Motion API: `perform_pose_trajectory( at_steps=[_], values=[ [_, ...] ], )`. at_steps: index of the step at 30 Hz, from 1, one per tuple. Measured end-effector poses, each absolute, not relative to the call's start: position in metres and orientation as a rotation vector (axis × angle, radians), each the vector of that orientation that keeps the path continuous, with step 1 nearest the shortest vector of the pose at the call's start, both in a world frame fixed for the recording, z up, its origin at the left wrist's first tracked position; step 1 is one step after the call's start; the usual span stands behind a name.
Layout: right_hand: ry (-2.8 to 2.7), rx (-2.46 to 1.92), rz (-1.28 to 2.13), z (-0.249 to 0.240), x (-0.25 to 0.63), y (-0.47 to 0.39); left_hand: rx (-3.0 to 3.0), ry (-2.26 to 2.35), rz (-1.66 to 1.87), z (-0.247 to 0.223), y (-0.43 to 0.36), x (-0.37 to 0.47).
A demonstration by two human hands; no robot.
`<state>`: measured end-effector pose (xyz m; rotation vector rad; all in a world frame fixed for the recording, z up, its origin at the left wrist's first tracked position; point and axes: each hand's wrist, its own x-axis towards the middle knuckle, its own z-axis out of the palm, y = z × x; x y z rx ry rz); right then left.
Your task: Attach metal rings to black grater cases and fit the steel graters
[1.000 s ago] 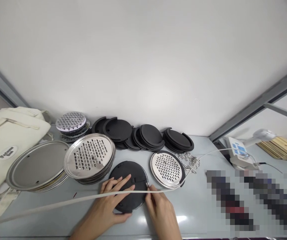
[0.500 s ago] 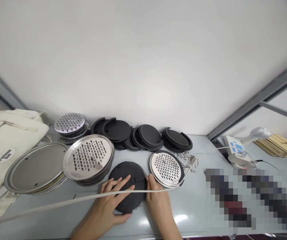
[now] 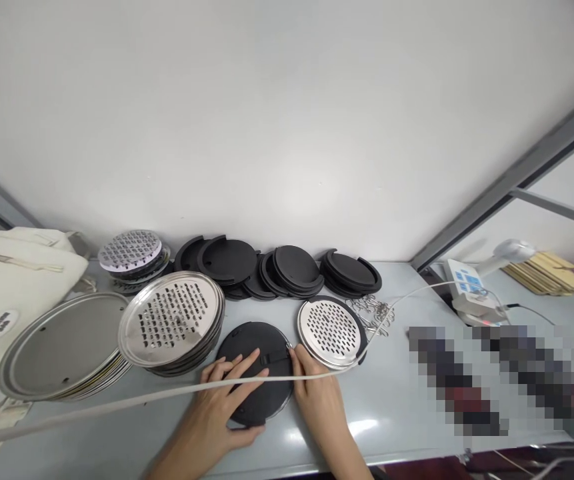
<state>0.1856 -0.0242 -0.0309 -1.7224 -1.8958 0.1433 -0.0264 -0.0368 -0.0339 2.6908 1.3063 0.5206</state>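
A black round plastic disc [image 3: 267,393] with a raised strip lies flat on the grey table in front of me. My left hand [image 3: 221,400] grips it from the left, fingers spread over its top and thumb at the near edge. At the disc's right edge, my right hand [image 3: 314,380] has thumb and forefinger pinched on a small metal wire clip [image 3: 289,345], mostly hidden by the fingertips. Just right of that hand sits a round metal grater plate [image 3: 329,331] in a black rim. Behind it is a heap of wire clips [image 3: 374,313].
Stacked grater plates [image 3: 171,320] and large metal discs [image 3: 61,347] stand on the left, beside a cream bag [image 3: 17,287]. Black discs [image 3: 294,270] are piled along the wall. A white cable [image 3: 131,399] crosses over both hands. A white device [image 3: 471,287] stands far right.
The view has shifted slightly. My right fingertips have moved a little at the disc's edge, with the clip now nearer the rim. My left hand stays on the disc.
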Motion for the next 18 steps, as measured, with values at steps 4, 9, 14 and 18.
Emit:
perform_pose_trajectory(
  at_steps=[4, 9, 14, 18],
  values=[
    [-1.819, -1.743, 0.175, -0.0379, 0.1807, -0.0263, 2.703, 1.315, 0.529, -0.0359, -0.0370, -0.0269],
    [-1.732, -1.750, 0.259, -0.0410, 0.1771, -0.0276, 2.721, 1.317, 0.509, -0.0374, -0.0362, -0.0279],
    [-1.773, -1.775, 0.240, -0.0397, 0.1771, -0.0274, 2.718, 1.310, 0.524, -0.0376, -0.0360, -0.0272],
    [-1.812, -1.761, 0.186, -0.0396, 0.1772, -0.0261, 2.708, 1.305, 0.549, -0.0380, -0.0372, -0.0276]
  ],
)
